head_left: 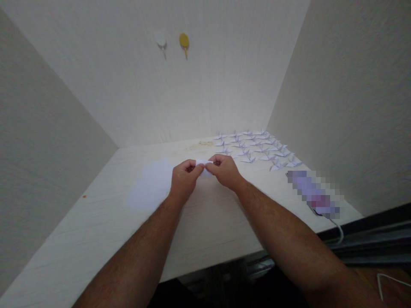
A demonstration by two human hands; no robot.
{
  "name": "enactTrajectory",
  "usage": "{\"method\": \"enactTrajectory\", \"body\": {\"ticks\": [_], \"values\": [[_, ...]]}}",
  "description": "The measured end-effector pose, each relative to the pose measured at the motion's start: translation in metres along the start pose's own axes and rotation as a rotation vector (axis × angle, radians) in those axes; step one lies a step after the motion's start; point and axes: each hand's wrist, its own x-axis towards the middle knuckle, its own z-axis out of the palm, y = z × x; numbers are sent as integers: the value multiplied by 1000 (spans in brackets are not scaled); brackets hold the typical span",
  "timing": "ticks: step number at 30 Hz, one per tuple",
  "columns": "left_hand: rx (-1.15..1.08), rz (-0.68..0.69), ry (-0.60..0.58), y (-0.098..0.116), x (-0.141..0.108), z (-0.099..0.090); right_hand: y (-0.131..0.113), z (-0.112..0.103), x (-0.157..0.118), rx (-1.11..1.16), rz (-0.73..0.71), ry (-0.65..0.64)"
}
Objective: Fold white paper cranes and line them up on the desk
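Note:
A small piece of white paper (204,162) is pinched between my two hands above the middle of the table. My left hand (185,176) grips its left side with thumb and bent fingers. On the other side my right hand (225,170) does the same, and the two thumbs nearly meet on the near face. Fingers cover much of the paper, so its exact fold is hidden. Just left of my left hand lie white paper sheets (149,184). Beyond my right hand stand several rows of folded white paper cranes (247,154).
A device with a pixelated screen (310,192) lies at the right, with a white cable (340,233) running off the table edge. Walls enclose the table (212,231) at the back and both sides. White (161,40) and yellow (184,40) hooks are on the back wall.

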Motion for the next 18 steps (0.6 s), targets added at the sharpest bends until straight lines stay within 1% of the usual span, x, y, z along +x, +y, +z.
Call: {"method": "enactTrajectory", "body": {"ticks": [5, 7, 13, 18], "values": [[-195, -70, -13, -5, -1, 4, -5, 0, -1, 24, 26, -10], [-238, -88, -12, -5, -1, 5, -6, 1, -1, 20, 38, -9], [-144, -65, -38, -1, -1, 2, -1, -1, -1, -36, 18, -52], [-63, -30, -17, -2, 1, 0, 1, -3, -1, -86, -4, -81]]}}
